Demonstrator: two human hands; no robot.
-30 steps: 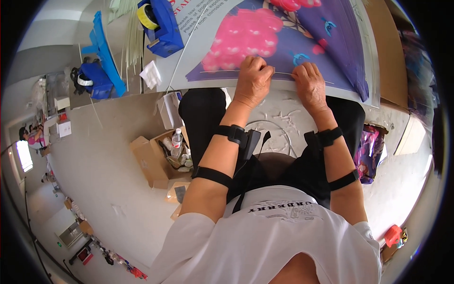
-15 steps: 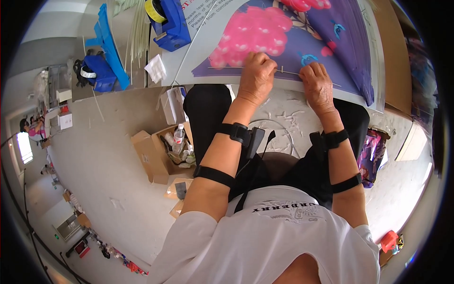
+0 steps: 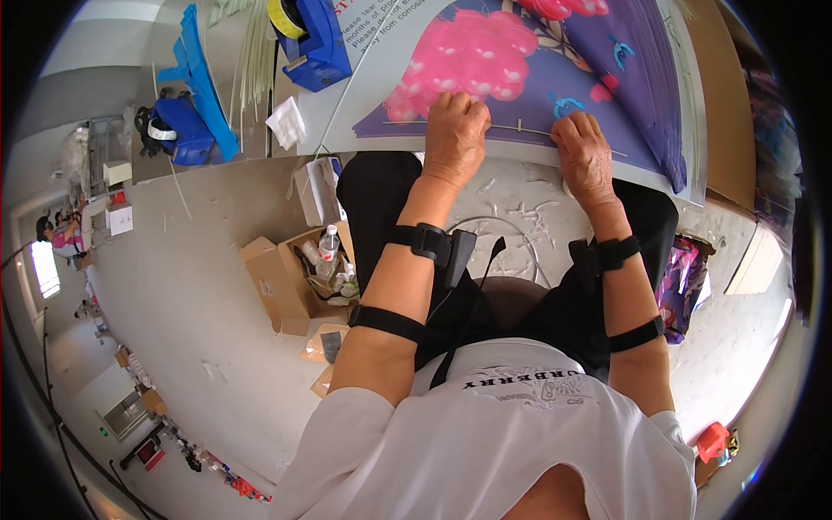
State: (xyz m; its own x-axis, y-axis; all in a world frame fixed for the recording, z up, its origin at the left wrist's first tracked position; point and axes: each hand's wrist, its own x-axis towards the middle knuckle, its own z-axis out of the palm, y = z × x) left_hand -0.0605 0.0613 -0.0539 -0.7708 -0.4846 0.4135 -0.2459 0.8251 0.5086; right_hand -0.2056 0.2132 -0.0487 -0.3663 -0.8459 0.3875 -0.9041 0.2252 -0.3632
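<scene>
A thin white stick (image 3: 537,131) lies along the near edge of a purple printed sheet (image 3: 511,108) with pink balloon shapes, and a small pale tab (image 3: 520,125) crosses it. My left hand (image 3: 456,139) is closed over the stick left of the tab, fingers curled down and fingertips hidden. Right of the tab, my right hand (image 3: 582,154) pinches the stick near the sheet's edge. The sheet lies on a grey-white printed board (image 3: 334,130), and its right side is folded over.
At the table's left stand blue tape dispensers (image 3: 319,74) (image 3: 184,130), with a bundle of pale sticks (image 3: 251,74) between them. A folded white cloth (image 3: 286,123) lies by the near edge. Below are an open cardboard box (image 3: 276,286) holding a bottle, and scraps on the floor.
My left hand has slid left along the stick, away from the tab. My right hand has stayed almost in place.
</scene>
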